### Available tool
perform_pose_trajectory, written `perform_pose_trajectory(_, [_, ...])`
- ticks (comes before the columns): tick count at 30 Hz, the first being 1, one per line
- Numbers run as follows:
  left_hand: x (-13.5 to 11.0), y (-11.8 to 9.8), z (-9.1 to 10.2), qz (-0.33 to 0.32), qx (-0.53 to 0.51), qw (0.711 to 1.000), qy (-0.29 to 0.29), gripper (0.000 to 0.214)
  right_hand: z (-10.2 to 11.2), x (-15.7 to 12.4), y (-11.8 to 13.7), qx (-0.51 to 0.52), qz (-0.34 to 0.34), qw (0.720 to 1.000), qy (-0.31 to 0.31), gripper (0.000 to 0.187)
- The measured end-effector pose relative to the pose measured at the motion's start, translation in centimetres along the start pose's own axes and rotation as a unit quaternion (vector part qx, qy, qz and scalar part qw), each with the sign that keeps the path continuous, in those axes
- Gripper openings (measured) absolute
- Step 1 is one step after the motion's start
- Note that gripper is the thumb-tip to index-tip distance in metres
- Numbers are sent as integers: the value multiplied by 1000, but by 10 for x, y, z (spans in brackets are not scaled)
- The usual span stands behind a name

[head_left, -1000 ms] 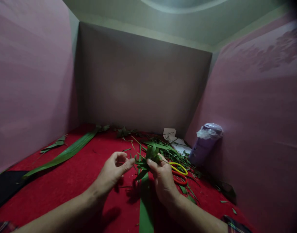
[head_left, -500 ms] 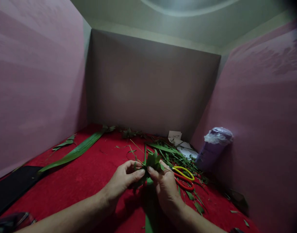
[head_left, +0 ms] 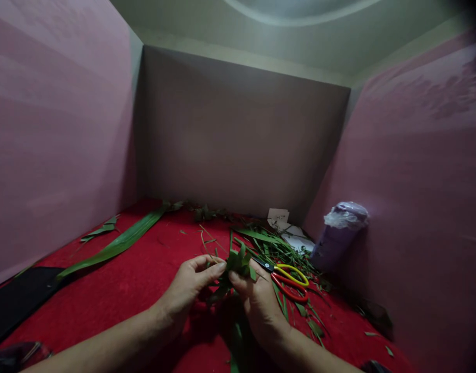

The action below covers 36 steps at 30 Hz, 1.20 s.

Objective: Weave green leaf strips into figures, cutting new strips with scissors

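Note:
Between my hands is a small bunch of green leaves (head_left: 238,261), folded or gathered together. My left hand (head_left: 199,277) pinches its left side with thumb and fingers, close to some thin stems. On the right, my right hand (head_left: 257,295) grips the leaves with the thumb on top. A wide green leaf strip (head_left: 237,342) hangs or lies below the bunch, partly in shadow. Just beyond my right hand lie scissors (head_left: 290,282) with one yellow and one red handle, their blades partly hidden by the hand.
Cut grass and stems (head_left: 280,248) are heaped on the red cloth (head_left: 137,290) at the right. White papers (head_left: 296,238) and a purple bin with a plastic liner (head_left: 341,233) stand behind. A long leaf (head_left: 117,246) and a black flat object (head_left: 24,295) are at left.
Both hands and the leaf bunch have shifted slightly left in the picture, as has the whole scene. More of the scissors shows now. The bunch is turned a little.

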<state>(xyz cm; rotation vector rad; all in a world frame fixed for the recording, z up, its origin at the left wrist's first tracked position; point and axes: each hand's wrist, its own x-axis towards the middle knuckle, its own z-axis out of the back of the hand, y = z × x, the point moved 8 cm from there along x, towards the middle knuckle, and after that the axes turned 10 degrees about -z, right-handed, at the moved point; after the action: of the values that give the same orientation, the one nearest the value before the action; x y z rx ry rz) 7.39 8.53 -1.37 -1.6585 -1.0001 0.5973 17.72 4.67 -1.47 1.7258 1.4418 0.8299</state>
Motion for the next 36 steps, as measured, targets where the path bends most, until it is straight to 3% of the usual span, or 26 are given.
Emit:
perform_pose_trajectory(5, [2,-7,10,-15,42,999,-28,28,-9,-4,-1,-16,-9,999,30,27])
perform_pose_trajectory(7, [4,-17,16,-49,70,995,-54,27,-8,-3,1,-52,-1,998,22,28])
perform_pose_trajectory(11, [9,-38,20,-127,112,984,-64,24,6,1,8,-136,27,989,-55,27])
perform_pose_trajectory(17, [10,-44,21,-128,125,981,-68,25,22,1,20,-225,73,963,-133,33])
perform_pose_trajectory(21, [16,-47,20,-132,117,983,-44,24,28,4,27,-210,82,963,-147,41])
perform_pose_trajectory(24, [20,-44,14,-111,125,986,21,25,37,10,32,-160,66,971,-164,46])
perform_pose_trajectory(28, [16,-28,1,-34,125,984,125,26,28,21,30,-162,-2,984,-72,46])
perform_pose_trajectory(31, [8,-19,-8,1,131,974,185,26,11,18,27,-215,-49,975,14,46])
perform_pose_trajectory(36, [2,-20,-15,15,153,968,200,28,-7,7,27,-264,-71,960,54,32])
